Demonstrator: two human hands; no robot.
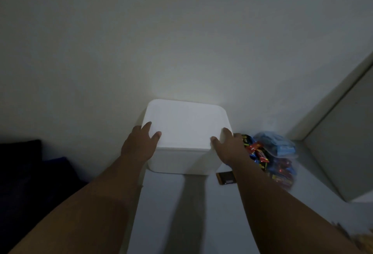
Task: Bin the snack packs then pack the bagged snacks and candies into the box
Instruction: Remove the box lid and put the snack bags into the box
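Note:
A white box (pixel 186 126) with a closed lid stands on a pale table (pixel 181 213) against the wall. My left hand (pixel 141 142) grips the lid's front left corner, thumb on top and fingers down the side. My right hand (pixel 226 144) grips the front right corner the same way. Just right of the box lies a heap of bright snack packs (pixel 257 150) and clear bags of candies (pixel 282 165), with a blue bag (pixel 276 142) at the back. The box's contents are hidden.
A small dark pack (pixel 226 178) lies flat on the table by my right wrist. A grey cabinet (pixel 343 142) stands at the right. A dark blue seat (pixel 30 173) fills the lower left, beyond the table's left edge.

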